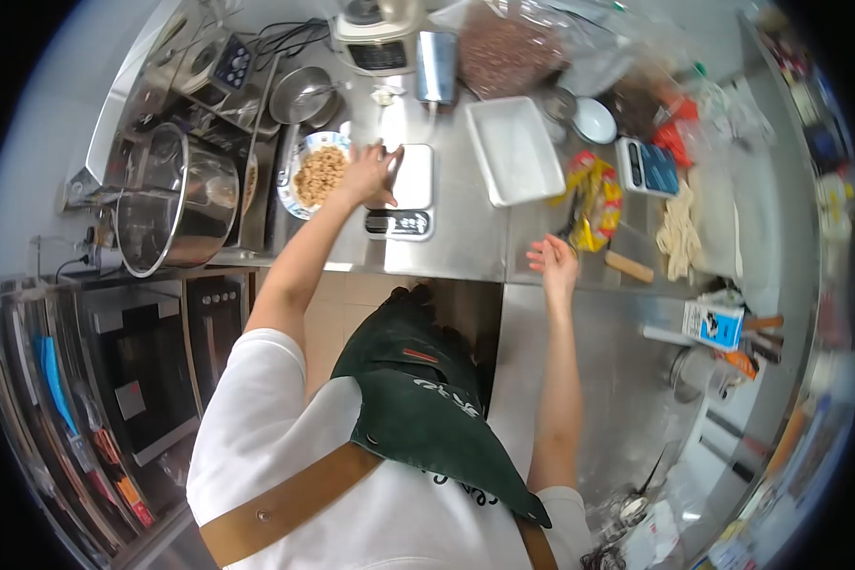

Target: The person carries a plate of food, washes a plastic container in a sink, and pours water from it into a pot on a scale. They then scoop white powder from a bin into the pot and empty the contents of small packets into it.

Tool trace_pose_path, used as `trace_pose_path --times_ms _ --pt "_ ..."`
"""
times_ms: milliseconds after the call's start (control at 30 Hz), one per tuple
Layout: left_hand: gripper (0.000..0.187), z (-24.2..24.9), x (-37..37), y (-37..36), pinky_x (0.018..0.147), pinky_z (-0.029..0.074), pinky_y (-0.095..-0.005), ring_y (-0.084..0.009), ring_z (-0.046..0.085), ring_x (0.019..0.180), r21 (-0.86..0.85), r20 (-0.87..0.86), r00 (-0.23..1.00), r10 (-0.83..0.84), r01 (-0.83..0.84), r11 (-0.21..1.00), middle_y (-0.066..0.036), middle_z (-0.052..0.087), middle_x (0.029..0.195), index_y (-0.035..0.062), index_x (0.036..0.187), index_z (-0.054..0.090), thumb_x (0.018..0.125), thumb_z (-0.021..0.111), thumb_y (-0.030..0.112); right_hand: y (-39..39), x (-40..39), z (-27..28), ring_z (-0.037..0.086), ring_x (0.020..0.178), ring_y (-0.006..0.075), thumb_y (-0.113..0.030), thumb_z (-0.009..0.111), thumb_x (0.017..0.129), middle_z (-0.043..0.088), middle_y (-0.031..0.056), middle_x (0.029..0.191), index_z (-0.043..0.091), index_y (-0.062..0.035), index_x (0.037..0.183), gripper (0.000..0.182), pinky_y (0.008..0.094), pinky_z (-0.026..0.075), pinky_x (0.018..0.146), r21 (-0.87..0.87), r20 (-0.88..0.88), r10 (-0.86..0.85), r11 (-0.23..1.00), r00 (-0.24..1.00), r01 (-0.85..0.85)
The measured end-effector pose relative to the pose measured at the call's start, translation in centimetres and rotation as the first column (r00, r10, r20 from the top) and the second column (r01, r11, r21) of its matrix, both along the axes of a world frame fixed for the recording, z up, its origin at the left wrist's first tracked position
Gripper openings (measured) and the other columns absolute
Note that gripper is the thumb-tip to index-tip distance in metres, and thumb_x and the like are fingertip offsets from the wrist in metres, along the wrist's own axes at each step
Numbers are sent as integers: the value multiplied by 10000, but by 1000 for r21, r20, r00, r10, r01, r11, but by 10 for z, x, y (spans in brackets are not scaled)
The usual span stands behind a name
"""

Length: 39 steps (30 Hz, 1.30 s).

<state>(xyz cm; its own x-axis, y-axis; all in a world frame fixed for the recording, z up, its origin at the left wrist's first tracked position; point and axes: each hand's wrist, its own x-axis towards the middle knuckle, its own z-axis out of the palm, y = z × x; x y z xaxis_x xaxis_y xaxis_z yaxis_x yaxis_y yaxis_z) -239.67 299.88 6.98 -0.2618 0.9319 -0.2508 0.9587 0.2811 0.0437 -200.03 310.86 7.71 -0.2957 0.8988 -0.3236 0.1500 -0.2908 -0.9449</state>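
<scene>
My left hand (372,177) is spread over the white kitchen scale (414,180), fingers apart and holding nothing. Just left of it, a patterned plate (289,199) carries a heap of light brown nuts or similar pieces (320,175). My right hand (553,256) hovers at the counter's front edge with loosely curled, parted fingers and nothing in them. Right above its fingertips lies a dark-handled tool (567,230), against a yellow and red packet (598,204). A rectangular white tray (514,152) sits between my two hands.
A steel bowl (304,96) and a large steel pot (176,199) stand to the left. At the back are a cream appliance (378,38), a metal cup (436,66) and a bag of brown granules (508,47). Rightward lie a second scale (648,167), a wooden stick (629,267) and a pale cloth (677,233).
</scene>
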Motion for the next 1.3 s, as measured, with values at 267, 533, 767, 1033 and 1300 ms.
trace_pose_path --times_ms 267,533,767,1033,1300 --pt "1037 14 -6 -15 1107 220 -591 -459 382 1278 374 -50 999 21 -1 928 -273 410 1379 108 1430 364 603 769 585 -23 -151 18 661 738 150 -85 508 968 687 121 897 586 54 1145 238 253 523 613 103 44 180 978 983 -184" --pt "546 13 -132 -75 757 517 -475 -385 599 952 405 146 707 692 -680 611 -190 589 1139 12 1290 497 790 664 157 -68 -151 -7 658 748 142 -58 500 954 690 122 889 586 62 1141 238 242 516 625 -38 57 262 965 963 -260" --pt "508 70 -83 -91 726 510 -461 -375 639 868 546 244 809 534 -570 614 -174 632 1039 52 1317 511 819 614 71 -79 -122 -15 650 751 144 -57 496 959 685 123 918 584 65 1123 222 240 508 628 -58 107 282 959 953 -277" --pt "607 78 17 -134 713 515 -426 -338 627 858 428 341 917 207 -347 834 -138 612 982 75 1319 522 727 623 -18 -79 -115 -11 655 739 157 -70 517 947 691 119 898 593 43 1117 218 261 514 639 7 124 234 972 964 -237" --pt "590 71 28 -135 659 521 -385 -269 616 863 408 207 974 89 -169 897 -90 598 943 86 1300 539 727 653 -1 -99 -126 -10 583 991 363 -43 567 861 652 156 1021 563 3 1171 313 431 479 838 538 578 205 631 789 -559"
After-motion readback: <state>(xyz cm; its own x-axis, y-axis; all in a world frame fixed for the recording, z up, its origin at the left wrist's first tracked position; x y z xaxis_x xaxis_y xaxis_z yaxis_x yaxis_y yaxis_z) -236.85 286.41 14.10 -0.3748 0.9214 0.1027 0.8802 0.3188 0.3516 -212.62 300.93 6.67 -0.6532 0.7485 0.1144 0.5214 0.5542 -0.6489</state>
